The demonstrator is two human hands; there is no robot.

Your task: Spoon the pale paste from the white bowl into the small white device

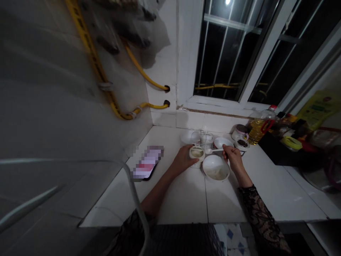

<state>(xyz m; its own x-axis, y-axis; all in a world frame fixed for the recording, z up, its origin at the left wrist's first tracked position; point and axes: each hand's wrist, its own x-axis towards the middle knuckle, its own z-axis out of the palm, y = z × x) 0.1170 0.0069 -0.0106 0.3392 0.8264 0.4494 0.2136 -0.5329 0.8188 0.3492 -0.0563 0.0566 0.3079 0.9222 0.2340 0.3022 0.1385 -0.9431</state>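
Note:
My left hand (183, 159) is wrapped round a small white cup (197, 154) with a pale filling, standing on the white tiled counter (186, 199). In my right hand (232, 155) I pinch a white spoon (213, 150), its bowl pointing left toward the cup. Just below the spoon sits a white bowl (215, 168) with pale food in it. A second white bowl (222, 143) stands behind the spoon.
A phone (147, 163) lies on the counter to the left. Clear glassware (202, 137), two small lidded jars (241, 137) and an oil bottle (259, 128) stand under the window. Dark clutter fills the right side. Yellow gas hoses (106, 89) run along the left wall.

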